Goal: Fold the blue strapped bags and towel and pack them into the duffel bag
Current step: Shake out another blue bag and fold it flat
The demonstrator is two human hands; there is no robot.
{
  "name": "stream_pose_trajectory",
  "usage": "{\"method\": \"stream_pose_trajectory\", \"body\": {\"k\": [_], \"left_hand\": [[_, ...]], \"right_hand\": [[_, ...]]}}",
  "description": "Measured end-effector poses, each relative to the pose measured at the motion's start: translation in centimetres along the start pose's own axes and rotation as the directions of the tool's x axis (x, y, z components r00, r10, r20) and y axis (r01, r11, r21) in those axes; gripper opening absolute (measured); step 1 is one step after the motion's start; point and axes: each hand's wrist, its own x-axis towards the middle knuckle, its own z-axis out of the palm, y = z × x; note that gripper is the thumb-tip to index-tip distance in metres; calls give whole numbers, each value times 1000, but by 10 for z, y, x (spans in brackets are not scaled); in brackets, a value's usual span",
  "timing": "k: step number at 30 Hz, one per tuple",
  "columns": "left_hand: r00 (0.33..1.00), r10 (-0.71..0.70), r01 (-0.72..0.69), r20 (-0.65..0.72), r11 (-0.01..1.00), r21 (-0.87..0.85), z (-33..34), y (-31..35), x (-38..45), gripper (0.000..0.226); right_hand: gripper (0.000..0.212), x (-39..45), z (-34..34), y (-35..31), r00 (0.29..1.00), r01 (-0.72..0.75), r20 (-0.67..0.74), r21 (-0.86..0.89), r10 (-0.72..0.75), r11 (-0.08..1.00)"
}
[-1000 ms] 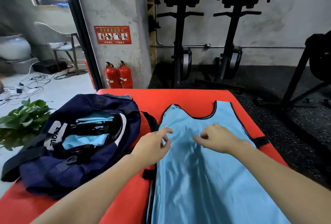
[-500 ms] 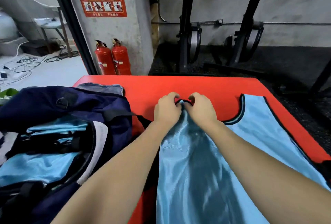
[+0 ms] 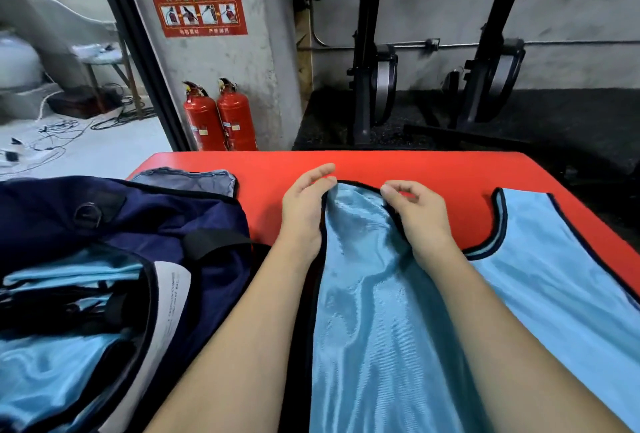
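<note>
Head view: compared with half a second earlier, the two hands have parted slightly at the top of the folded strap, their fingers loosening from the tight joint pinch. The left hand (image 3: 304, 211) lies at the left edge of the light blue strapped bag (image 3: 377, 311), fingers extended and relaxed, fingertips touching the dark-trimmed strap top, grip open and holding nothing. The right hand (image 3: 417, 212) rests on the strap's right side with fingers loosely curled; whether its grip pinches the fabric cannot be told. The blue strapped bag lies flat on the red desk (image 3: 415, 169), one strap gathered between the hands, the other strap (image 3: 519, 218) spread to the right. The navy duffel bag (image 3: 145, 224) sits open on the desk's left side, with light blue folded fabric (image 3: 52, 360) inside. Behind the desk stand two red fire extinguishers (image 3: 218, 117) against a concrete pillar.
</note>
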Motion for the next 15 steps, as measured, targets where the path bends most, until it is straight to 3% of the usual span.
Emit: {"method": "stream_pose_trajectory", "body": {"k": [3, 6, 9, 13, 15], "left_hand": [[996, -48, 57, 69, 990, -129, 0, 1, -4, 20], [997, -28, 41, 75, 984, -173, 1, 0, -2, 18], [997, 14, -2, 78, 989, -151, 0, 0, -1, 19], [996, 19, -5, 93, 990, -143, 1, 1, -3, 18], [993, -4, 29, 122, 979, -202, 1, 1, -3, 17]], "right_hand": [[10, -1, -4, -1, 999, -17, 32, 139, 12, 990], [17, -5, -5, -1, 993, 115, 12, -39, -115, 993], [15, -17, -2, -6, 955, 295, 53, -247, -291, 923], [19, -29, -2, -11, 941, 291, 255, -271, -223, 918], [22, -29, -2, -8, 947, 277, 249, -312, -203, 909]]}}
